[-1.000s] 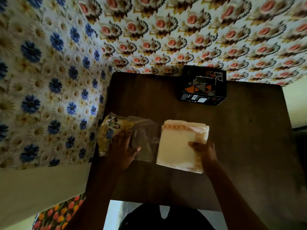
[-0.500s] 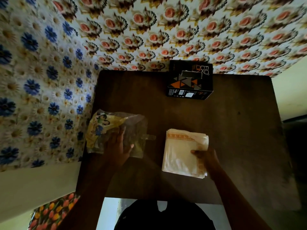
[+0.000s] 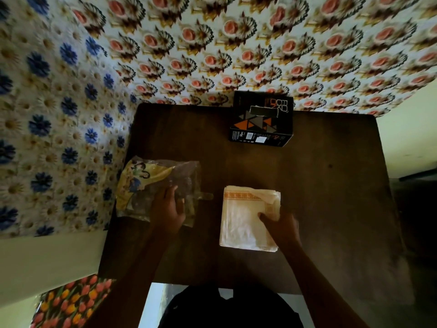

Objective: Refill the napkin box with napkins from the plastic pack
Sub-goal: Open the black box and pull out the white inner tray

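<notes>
A stack of white napkins (image 3: 243, 221) with an orange border lies flat on the dark wooden table (image 3: 319, 197), near the middle. My right hand (image 3: 281, 228) grips the stack at its right edge, thumb on top. Left of it lies the crumpled clear and yellow plastic pack (image 3: 151, 183), which looks empty. My left hand (image 3: 169, 214) rests flat on the pack's right part, fingers spread. The black napkin box (image 3: 261, 121) with orange and grey triangles stands at the table's far edge, its top slot facing up, apart from both hands.
Flower-patterned walls stand close behind and to the left of the table. A bare stretch of tabletop lies between the napkins and the box, and more to the right. A tulip-patterned cloth (image 3: 71, 301) shows at the lower left.
My right hand has slid the napkin stack rightward, clear of the plastic pack, and set it flat on the table. My left hand has stayed on the pack.
</notes>
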`<state>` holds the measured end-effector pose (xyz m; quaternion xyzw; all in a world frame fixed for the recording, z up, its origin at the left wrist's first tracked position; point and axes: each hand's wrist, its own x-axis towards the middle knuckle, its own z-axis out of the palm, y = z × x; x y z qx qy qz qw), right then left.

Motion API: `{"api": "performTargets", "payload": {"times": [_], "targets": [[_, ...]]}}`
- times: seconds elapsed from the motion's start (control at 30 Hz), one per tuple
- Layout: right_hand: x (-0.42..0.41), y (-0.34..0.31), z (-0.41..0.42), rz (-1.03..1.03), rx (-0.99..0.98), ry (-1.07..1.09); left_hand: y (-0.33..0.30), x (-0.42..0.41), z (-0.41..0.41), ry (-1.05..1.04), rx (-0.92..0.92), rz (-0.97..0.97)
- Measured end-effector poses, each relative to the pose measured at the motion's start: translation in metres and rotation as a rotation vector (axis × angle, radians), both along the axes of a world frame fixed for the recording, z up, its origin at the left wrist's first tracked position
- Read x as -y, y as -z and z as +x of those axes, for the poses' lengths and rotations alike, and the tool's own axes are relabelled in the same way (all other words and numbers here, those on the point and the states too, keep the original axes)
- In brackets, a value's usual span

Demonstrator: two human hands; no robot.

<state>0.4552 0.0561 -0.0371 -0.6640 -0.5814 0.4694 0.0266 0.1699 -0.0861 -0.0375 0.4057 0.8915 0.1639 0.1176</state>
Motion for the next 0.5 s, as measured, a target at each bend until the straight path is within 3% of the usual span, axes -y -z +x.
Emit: {"api": "performTargets", "payload": {"times": [0.17, 0.37, 0.5], "targets": [[-0.002, -0.01, -0.007, 0.137, 0.009, -0.097, -0.014, -0.011, 0.037, 0.086, 0.056, 0.203], [-0.051, -0.022, -0.021, 0.206, -0.128, -0.022, -0.032, -0.082, 0.056, 0.135, 0.147, 0.275], [-0.104, -0.036, -0.044, 0.23, -0.196, 0.04, -0.04, -0.146, 0.05, 0.095, 0.221, 0.225]]}}
